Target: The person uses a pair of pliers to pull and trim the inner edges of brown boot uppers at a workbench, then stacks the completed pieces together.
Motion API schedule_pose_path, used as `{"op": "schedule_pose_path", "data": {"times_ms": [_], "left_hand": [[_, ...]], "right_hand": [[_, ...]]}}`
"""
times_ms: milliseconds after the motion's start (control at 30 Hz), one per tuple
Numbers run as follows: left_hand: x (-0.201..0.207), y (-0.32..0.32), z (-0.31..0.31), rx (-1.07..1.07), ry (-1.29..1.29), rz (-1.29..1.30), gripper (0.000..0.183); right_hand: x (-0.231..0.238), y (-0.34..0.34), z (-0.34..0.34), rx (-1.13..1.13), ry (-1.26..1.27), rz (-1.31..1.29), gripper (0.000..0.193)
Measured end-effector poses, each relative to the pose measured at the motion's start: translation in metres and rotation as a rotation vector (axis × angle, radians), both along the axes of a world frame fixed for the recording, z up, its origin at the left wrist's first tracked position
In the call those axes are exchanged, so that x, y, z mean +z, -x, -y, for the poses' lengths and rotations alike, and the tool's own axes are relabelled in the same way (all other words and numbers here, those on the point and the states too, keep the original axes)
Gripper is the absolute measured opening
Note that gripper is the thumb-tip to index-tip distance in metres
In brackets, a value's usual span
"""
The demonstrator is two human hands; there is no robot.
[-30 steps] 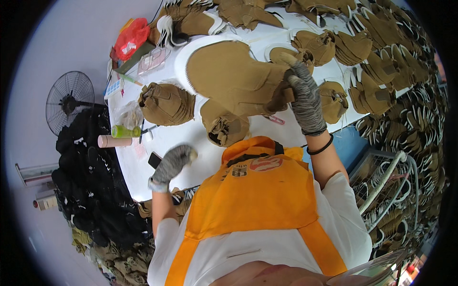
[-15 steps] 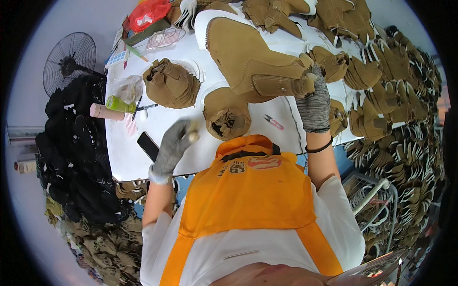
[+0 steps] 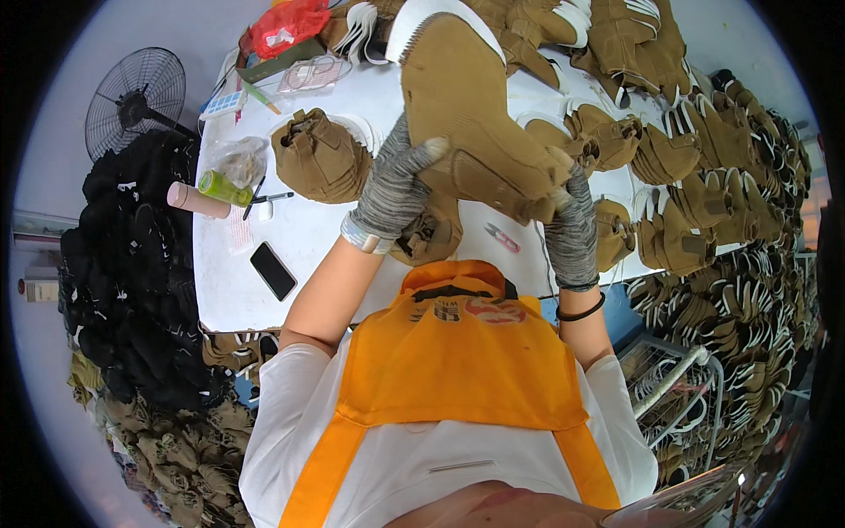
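Observation:
A brown boot upper (image 3: 471, 110) with a white edge around its toe is held up over the white table (image 3: 352, 282). My left hand (image 3: 392, 189), in a grey knit glove with bare fingertips, is closed on its left side, thumb on top. My right hand (image 3: 574, 224), gloved alike, grips the other end of the upper, at the shaft opening. Partly hidden below my left hand stands another brown boot upper (image 3: 440, 231). Pink-handled thread snips (image 3: 503, 238) lie on the table between my hands. A nested stack of brown uppers (image 3: 319, 163) stands left of my left hand.
On the table's left are a black phone (image 3: 274, 270), a pink bottle (image 3: 197, 201), a green bottle (image 3: 224, 188) and pens. Rows of brown uppers (image 3: 691, 233) fill the right side. A fan (image 3: 134, 106) stands at far left, a wire rack (image 3: 678, 396) at lower right.
My left hand has moved up and right from over the table and taken hold of the boot upper. The upper has tilted, its toe rising, while my right hand has come slightly nearer.

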State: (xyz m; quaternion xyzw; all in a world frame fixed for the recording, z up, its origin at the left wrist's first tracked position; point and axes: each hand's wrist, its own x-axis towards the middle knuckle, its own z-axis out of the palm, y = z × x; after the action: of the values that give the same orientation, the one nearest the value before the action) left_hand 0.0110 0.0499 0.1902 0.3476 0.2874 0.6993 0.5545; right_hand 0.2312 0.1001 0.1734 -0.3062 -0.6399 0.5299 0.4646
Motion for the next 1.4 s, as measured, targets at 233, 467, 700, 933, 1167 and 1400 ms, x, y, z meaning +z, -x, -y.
{"op": "schedule_pose_path", "data": {"times_ms": [233, 467, 700, 933, 1167, 1400], "left_hand": [[-0.023, 0.009, -0.003, 0.036, 0.031, 0.211, 0.058], [-0.026, 0.014, -0.01, 0.017, 0.034, 0.195, 0.062], [-0.019, 0.01, -0.008, -0.02, -0.038, 0.18, 0.055], [-0.031, 0.01, 0.0, -0.103, 0.112, -0.337, 0.044], [-0.03, 0.009, -0.005, -0.163, 0.178, 0.477, 0.041], [-0.018, 0.007, -0.002, 0.045, 0.035, 0.357, 0.041]], "right_hand": [[0.027, 0.007, 0.009, 0.063, -0.273, 0.148, 0.045], [0.051, 0.009, -0.005, 0.035, -0.384, 0.209, 0.035], [0.051, 0.015, -0.006, 0.051, -0.279, 0.149, 0.03], [0.027, 0.019, -0.021, -0.02, 0.301, -0.346, 0.034], [-0.018, 0.004, -0.022, -0.077, 0.376, -0.186, 0.036], [0.008, -0.007, -0.002, -0.224, 0.063, 0.007, 0.026]]}}
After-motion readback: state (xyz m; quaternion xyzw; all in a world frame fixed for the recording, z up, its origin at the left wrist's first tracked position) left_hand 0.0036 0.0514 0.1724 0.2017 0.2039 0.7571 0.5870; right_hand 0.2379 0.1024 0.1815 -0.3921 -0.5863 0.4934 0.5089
